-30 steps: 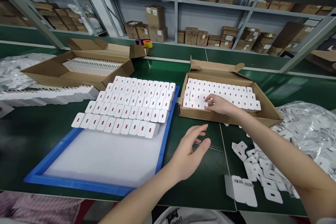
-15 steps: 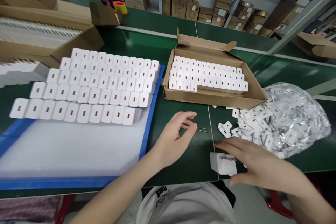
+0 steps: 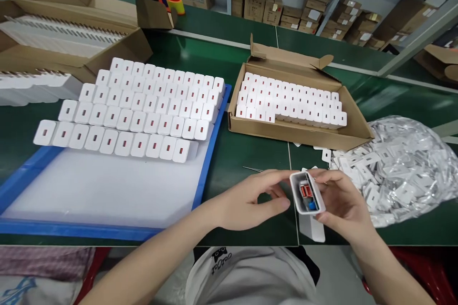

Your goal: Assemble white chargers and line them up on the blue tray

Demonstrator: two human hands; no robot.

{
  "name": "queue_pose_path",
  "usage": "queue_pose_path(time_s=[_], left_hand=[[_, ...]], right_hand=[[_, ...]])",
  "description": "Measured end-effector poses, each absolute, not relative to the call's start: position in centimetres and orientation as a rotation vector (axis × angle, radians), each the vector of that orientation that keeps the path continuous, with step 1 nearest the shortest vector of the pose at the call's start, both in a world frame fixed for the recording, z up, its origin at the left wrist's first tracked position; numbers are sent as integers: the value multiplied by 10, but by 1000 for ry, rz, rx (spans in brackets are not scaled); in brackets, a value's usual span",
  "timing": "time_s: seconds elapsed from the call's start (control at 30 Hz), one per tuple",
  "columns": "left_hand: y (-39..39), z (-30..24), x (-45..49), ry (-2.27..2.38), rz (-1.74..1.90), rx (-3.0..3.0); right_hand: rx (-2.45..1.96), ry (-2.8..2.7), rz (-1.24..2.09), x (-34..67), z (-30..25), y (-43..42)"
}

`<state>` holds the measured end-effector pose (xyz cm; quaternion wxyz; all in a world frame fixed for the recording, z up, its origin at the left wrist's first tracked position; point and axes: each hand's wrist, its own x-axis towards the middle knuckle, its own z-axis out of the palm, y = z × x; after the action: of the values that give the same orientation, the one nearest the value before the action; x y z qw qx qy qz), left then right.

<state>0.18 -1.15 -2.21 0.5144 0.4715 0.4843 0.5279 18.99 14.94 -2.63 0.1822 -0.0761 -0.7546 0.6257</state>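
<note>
My right hand (image 3: 345, 205) grips a white charger housing (image 3: 296, 200), its open end tilted toward me, with red and blue parts and a circuit board inside. My left hand (image 3: 246, 200) reaches to its left edge, index fingertip at the rim; the thumb stands apart from it. Below the held housing, another white charger block (image 3: 312, 229) rests on the green table, partly covered. Behind my left hand lies a thin metal tool, seemingly tweezers (image 3: 252, 169), mostly hidden. A clear bag (image 3: 411, 171) of small white end caps is right of my right hand.
At left, a blue-edged white tray (image 3: 107, 190) holds rows of white chargers (image 3: 139, 119). A cardboard box (image 3: 304, 136) of chargers stands behind my hands. Another large box (image 3: 118, 52) is at back left, near an orange tape roll (image 3: 176, 5). Shelves with cartons (image 3: 254, 5) line the back.
My right hand has picked up a charger housing and lifted it toward the middle. My left hand has moved right to meet it. The view has shifted slightly.
</note>
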Motion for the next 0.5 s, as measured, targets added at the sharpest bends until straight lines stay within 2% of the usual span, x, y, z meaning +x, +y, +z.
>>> queue_pose_path(time_s=[0.2,0.4,0.5], left_hand=[[-12,-23,2,1214,1377,1171],[-11,-20,2,1226,1375,1165],[-11,-20,1,1259,1354,1232]], right_hand=[[-116,-2288,1683,186,-27,156],[-15,-2655,1041,175,-11,153],[105,-2658,798,164,-4,146]])
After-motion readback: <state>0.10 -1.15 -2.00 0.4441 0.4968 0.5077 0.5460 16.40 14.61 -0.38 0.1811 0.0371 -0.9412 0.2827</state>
